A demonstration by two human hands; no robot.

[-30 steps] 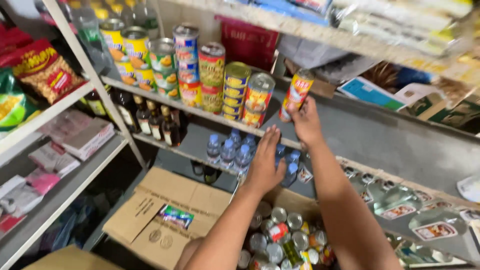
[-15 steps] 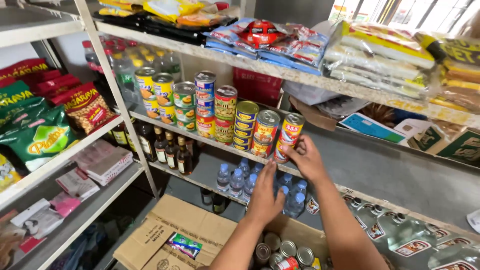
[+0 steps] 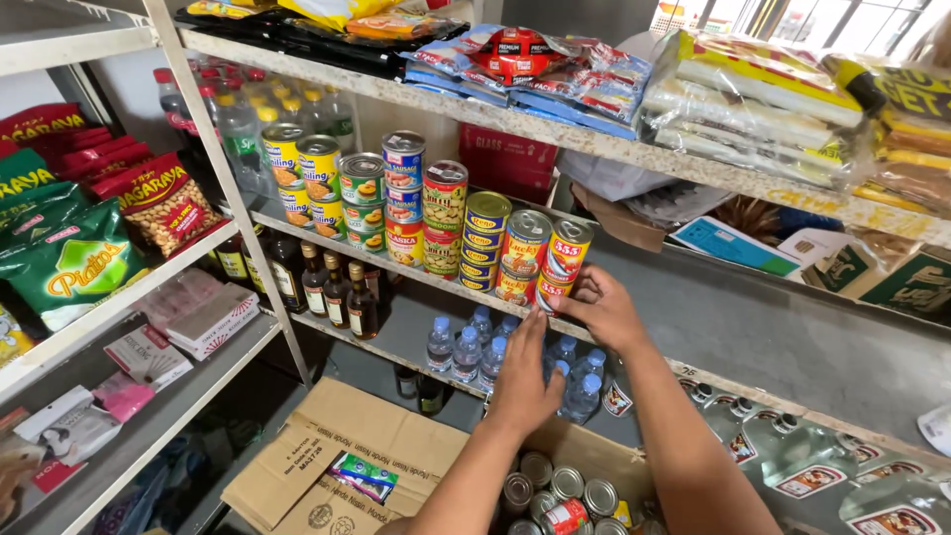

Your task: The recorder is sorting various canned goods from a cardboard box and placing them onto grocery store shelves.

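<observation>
My right hand rests on the lower of two stacked red and white cans at the right end of a row of stacked cans on the grey middle shelf. Its fingers curl round the can's base. My left hand hangs lower, palm down and fingers apart, holding nothing, in front of small water bottles. Below both hands an open cardboard box holds several loose cans.
Dark sauce bottles stand on the lower shelf at left. Snack bags fill the left rack. Packets of noodles lie on the top shelf. A flat cardboard box sits on the floor. Clear flat bottles line the lower right.
My right hand brought the red and white can down from the air and set it on top of another can at the row's end. The view has tilted upward.
</observation>
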